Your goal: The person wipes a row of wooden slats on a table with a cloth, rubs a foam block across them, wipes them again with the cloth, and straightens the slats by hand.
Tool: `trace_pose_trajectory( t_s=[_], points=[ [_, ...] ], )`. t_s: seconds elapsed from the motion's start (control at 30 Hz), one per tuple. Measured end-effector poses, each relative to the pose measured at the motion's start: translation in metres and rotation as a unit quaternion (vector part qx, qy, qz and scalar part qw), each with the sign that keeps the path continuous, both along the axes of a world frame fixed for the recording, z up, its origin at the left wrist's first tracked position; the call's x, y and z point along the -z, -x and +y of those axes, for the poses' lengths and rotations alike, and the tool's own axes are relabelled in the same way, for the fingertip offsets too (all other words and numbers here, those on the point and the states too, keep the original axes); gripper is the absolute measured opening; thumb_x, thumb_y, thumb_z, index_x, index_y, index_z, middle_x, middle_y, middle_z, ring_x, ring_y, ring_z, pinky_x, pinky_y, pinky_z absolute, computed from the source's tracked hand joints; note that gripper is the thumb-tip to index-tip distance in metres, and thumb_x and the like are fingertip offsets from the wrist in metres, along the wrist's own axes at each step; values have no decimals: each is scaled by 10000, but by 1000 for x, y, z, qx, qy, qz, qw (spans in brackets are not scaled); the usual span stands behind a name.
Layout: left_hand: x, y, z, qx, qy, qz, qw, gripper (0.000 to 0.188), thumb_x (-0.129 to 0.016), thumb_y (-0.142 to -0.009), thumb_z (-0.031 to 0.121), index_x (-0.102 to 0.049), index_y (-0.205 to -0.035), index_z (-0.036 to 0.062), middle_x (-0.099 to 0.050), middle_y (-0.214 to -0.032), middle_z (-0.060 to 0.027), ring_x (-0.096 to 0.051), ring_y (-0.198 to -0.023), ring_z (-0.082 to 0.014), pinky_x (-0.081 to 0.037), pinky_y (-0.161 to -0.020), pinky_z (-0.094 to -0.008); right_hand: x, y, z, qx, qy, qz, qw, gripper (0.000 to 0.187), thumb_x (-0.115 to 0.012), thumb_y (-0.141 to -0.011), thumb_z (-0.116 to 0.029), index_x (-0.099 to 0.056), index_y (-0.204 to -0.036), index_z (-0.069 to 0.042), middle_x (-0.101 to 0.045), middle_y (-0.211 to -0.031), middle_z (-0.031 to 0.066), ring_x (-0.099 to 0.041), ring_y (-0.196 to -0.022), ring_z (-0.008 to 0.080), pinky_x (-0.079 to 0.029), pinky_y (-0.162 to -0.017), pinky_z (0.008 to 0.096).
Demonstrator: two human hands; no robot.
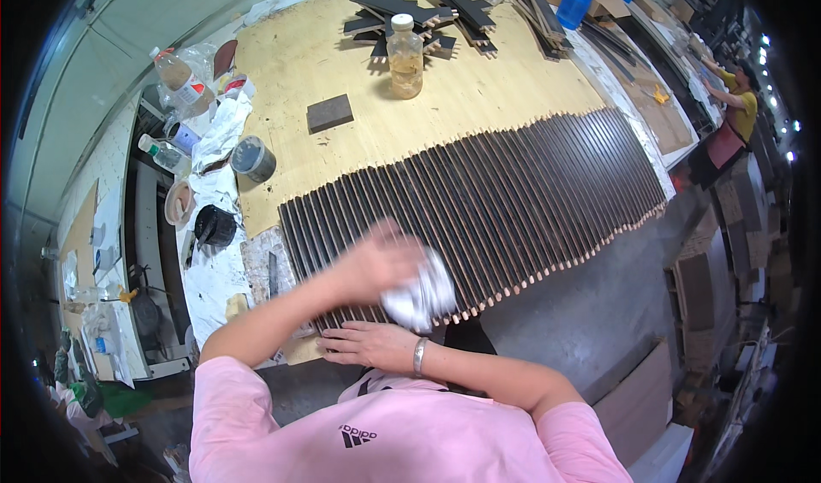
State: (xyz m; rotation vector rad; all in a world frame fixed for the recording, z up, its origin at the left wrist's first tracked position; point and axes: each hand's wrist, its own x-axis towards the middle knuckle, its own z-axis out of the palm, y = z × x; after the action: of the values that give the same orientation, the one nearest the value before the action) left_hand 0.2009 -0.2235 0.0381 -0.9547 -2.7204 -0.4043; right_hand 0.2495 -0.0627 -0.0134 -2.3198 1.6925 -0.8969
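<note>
A row of dark brown wooden strips (479,201) with pale round pegs at their ends lies side by side across the table. Over the near left strips, my left hand (380,265), blurred by motion, is closed on a crumpled white cloth (423,295), which covers part of the strips. My right arm crosses in front of my body. Its hand (366,346), with a silver band on the wrist, rests with fingers stretched out at the near ends of the leftmost strips, holding nothing.
A capped bottle of brownish liquid (405,59) and a dark block (330,113) stand beyond the strips. Dark slats (402,17) are piled farther back. Along the left edge are a grey tub (253,159) and a black cup (214,225). Another person (734,106) stands far right.
</note>
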Motion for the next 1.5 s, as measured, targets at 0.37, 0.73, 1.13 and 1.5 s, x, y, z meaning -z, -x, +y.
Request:
trace_pose_trajectory(
  t_s=[0.37, 0.73, 1.13, 1.5],
  points=[
    [-25, 27, 28, 45, -46, 29, 998, 251, -651, -813, 129, -698, -1059, 115, -706, -1135, -93, -637, -1166, -275, -377, -1107, -564, -13, 6, 3, -3, -26, 11, 1000, 433, -470, -928, -150, -518, -1358, -134, -448, -1513, 58, -409, -1409, 218, -325, -1184, 375],
    [-34, 67, 28, -133, -129, 95, 978, 291, -719, -753, 55, -661, -1037, 33, -699, -1096, -114, -657, -1029, -306, -475, -978, -481, -8, 4, 2, 2, 17, 4, 1000, 353, -515, -902, -151, -601, -1243, -132, -478, -1479, 59, -425, -1392, 229, -328, -1177, 373],
    [47, 150, -140, -429, -235, -128, 863, 229, -608, -928, 201, -650, -1049, 11, -684, -1022, -250, -652, -971, -417, -505, -847, -455, -62, 27, 46, 91, -84, 31, 992, 592, -530, -893, -87, -425, -1472, -153, -354, -1584, 90, -332, -1468, 239, -272, -1189, 495],
    [53, 136, -126, -365, -295, -266, 842, 267, -630, -915, 220, -654, -1058, -4, -678, -840, -140, -616, -768, -207, -485, -738, -350, -44, 52, 62, 173, -146, 28, 974, 764, -727, -828, -304, -384, -1504, -200, -279, -1617, 98, -304, -1476, 265, -275, -1188, 493]
  ],
)
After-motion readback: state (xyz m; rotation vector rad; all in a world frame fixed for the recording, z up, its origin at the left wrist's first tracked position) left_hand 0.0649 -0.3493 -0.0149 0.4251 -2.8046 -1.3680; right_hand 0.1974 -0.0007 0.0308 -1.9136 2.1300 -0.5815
